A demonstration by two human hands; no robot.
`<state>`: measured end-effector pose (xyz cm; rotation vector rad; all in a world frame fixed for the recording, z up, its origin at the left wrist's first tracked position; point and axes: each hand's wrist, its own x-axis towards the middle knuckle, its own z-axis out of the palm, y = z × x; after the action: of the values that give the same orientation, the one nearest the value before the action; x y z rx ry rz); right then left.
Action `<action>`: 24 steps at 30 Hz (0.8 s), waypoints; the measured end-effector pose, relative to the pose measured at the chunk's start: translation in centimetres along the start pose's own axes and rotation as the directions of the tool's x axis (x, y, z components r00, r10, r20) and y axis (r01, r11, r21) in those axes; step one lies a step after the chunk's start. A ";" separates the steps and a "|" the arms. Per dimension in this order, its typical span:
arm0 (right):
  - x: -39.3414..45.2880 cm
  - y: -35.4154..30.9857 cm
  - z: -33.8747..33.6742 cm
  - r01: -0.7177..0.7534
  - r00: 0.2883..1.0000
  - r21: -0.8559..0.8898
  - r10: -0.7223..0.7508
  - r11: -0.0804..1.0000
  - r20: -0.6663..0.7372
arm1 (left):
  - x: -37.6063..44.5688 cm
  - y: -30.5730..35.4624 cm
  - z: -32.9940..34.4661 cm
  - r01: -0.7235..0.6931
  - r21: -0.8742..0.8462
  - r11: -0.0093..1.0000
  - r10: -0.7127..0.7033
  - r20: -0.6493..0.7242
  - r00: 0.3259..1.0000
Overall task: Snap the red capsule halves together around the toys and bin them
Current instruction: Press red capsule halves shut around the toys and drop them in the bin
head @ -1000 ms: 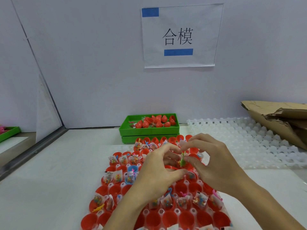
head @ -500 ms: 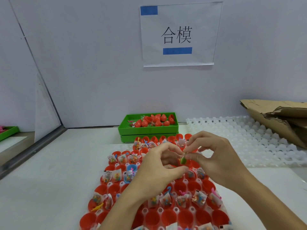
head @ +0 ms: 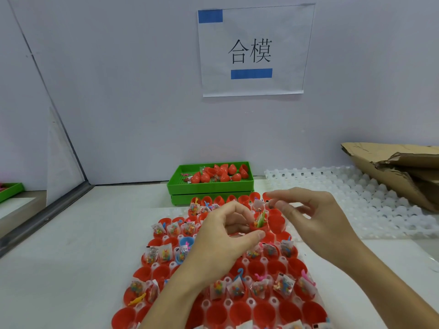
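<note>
Head view is showing the left hand [head: 221,236] pinching a red capsule half [head: 257,227] between thumb and curled fingers above the tray of red halves [head: 240,309], with a green toy [head: 260,219] sticking up out of it. Just to its right, the right hand [head: 316,224] is hovering with fingers spread loosely apart and gripping nothing. Farther back on the white surface [head: 78,252], the green bin [head: 211,186] is holding closed red capsules [head: 219,174], beside a white empty tray [head: 351,200] and torn cardboard [head: 399,167].
</note>
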<state>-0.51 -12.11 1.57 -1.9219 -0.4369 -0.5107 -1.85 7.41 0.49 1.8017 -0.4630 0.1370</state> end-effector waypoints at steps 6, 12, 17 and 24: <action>0.4 0.7 -1.4 -0.291 0.934 0.031 0.277 0.956 0.228 | -0.1 0.1 0.0 0.043 -0.028 0.999 -0.044 -0.035 0.998; 0.4 1.0 -1.3 -0.303 0.938 0.220 0.249 0.927 0.242 | -0.1 0.0 0.0 0.031 0.004 1.000 -0.030 -0.068 0.997; -0.1 0.7 -0.3 -0.254 0.962 0.294 0.208 0.922 0.177 | 0.1 -0.1 0.0 0.012 0.029 1.000 -0.008 -0.118 0.993; 0.0 0.2 0.4 -0.259 0.966 0.434 0.223 0.863 0.134 | 0.1 0.2 -0.1 -0.033 -0.171 0.985 0.013 -0.119 0.993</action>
<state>-0.38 -11.86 1.23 -1.5194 -0.3232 -0.1475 -1.79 7.41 0.74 1.6090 -0.3993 0.2122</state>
